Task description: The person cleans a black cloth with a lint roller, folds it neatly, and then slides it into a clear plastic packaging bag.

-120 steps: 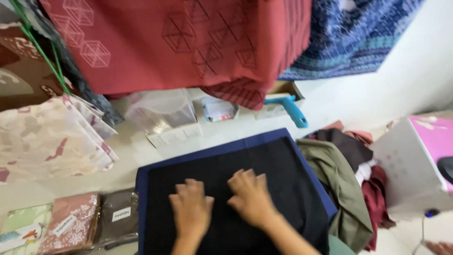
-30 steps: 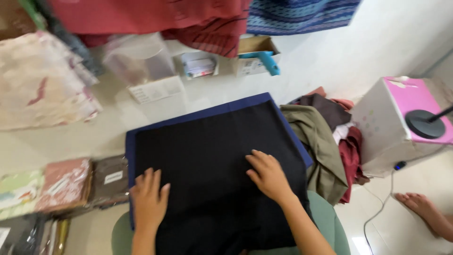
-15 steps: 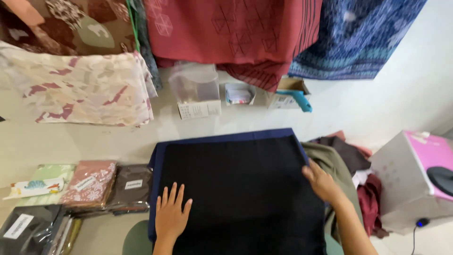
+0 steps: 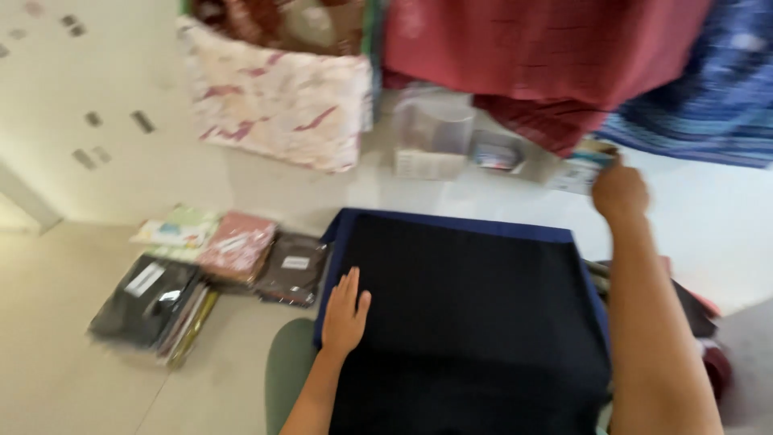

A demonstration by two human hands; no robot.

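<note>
Head view shows a change from half a second ago: the right hand [image 4: 618, 192], which then lay at the right edge of the black cloth [image 4: 467, 322], is now lifted clear of it and stretched forward to a small box [image 4: 581, 171] on the floor under the hanging red fabric [image 4: 539, 48]. Its fingers look curled at the box, but blur hides whether it grips anything. The left hand [image 4: 345, 316] remains flat and open on the cloth's left side, fingers spread, holding nothing. So the smoothing has paused on one side. The cloth lies under the left hand, well behind the right. Packaged fabrics [image 4: 233, 258] sit to the left.
</note>
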